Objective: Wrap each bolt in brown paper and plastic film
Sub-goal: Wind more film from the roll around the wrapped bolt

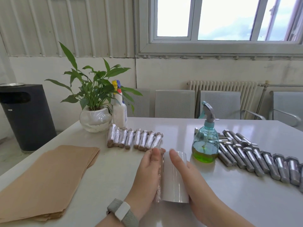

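Bolt, wrapped in brown paper, lies at the worktop's near centre, gripped by the left hand. Against it stands the plastic film roll, grasped by the right hand. Behind lie eight finished wrapped bolts; bare bolts lie right, brown paper sheets left. Between them stands a green-liquid spray bottle. No legible writing is visible.
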`<action>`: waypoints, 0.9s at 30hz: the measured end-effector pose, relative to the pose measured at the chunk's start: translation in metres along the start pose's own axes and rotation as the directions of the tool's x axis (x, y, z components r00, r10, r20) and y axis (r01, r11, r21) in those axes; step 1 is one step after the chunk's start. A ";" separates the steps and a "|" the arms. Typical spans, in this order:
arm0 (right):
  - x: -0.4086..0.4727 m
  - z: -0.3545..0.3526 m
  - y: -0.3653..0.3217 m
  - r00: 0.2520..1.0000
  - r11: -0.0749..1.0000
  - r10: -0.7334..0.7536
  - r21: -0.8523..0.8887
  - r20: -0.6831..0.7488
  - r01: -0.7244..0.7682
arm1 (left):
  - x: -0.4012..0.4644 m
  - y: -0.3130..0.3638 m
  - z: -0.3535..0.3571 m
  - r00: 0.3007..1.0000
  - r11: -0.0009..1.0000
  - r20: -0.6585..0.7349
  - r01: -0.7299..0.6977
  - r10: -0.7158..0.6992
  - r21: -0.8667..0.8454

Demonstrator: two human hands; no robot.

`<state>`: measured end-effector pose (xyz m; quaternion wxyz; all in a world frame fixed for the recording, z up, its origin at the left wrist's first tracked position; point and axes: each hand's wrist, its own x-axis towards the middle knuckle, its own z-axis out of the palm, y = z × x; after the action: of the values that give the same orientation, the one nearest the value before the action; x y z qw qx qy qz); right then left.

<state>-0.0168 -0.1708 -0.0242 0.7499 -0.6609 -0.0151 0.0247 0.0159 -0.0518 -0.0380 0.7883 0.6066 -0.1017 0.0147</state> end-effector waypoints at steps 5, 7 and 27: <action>0.001 0.007 0.000 0.985 0.984 -0.101 -0.159 -0.140 0.078 | 0.003 0.001 -0.003 0.997 0.985 -0.063 -0.037 0.048 0.167; 0.001 0.009 0.002 0.974 0.971 -0.139 -0.219 -0.178 0.099 | 0.003 0.001 -0.002 0.996 0.993 -0.085 -0.010 0.020 0.115; 0.000 0.001 0.002 0.996 0.999 -0.042 0.003 -0.080 0.043 | -0.006 0.001 0.002 0.959 0.907 0.041 -0.278 0.279 0.316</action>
<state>-0.0165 -0.1694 -0.0265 0.7520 -0.6590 0.0008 -0.0176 0.0095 -0.0527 -0.0375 0.6702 0.7050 -0.1812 0.1448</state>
